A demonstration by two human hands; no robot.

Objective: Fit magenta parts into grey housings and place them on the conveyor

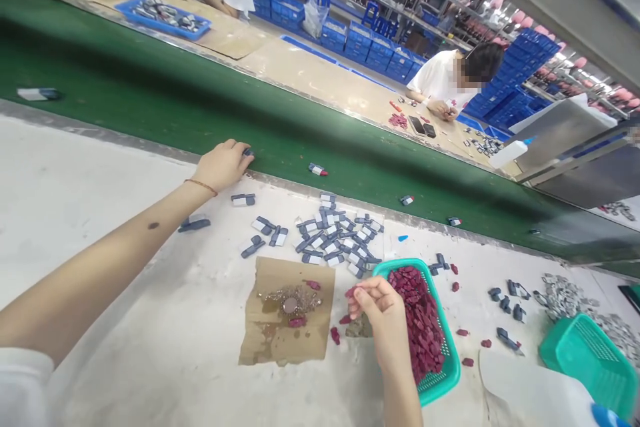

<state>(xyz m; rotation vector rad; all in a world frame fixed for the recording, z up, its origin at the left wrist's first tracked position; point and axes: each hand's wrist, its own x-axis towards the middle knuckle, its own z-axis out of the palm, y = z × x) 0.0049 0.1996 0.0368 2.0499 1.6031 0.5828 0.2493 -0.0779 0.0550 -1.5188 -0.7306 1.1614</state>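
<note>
My left hand [224, 165] reaches over the near edge of the green conveyor belt [280, 155]. Its fingers are closed on a small dark blue-grey part [248, 152], mostly covered by them. Beside the green basket, my right hand [380, 303] pinches a small dark red piece [351, 291] between thumb and fingers. Many similar red pieces [417, 320] fill that green basket [453, 370]. Left of my right hand lies a stained brown cardboard sheet [260, 340], with a round metal object [290, 305] among glittery bits and a couple of red pieces on it.
Several blue-grey parts with white faces [333, 233] lie heaped behind the cardboard. Others ride the belt, some red-tipped [318, 169]. At right are another green basket [575, 347] and a pile of silvery parts [575, 297]. Two people sit across the belt, near a blue tray [200, 32].
</note>
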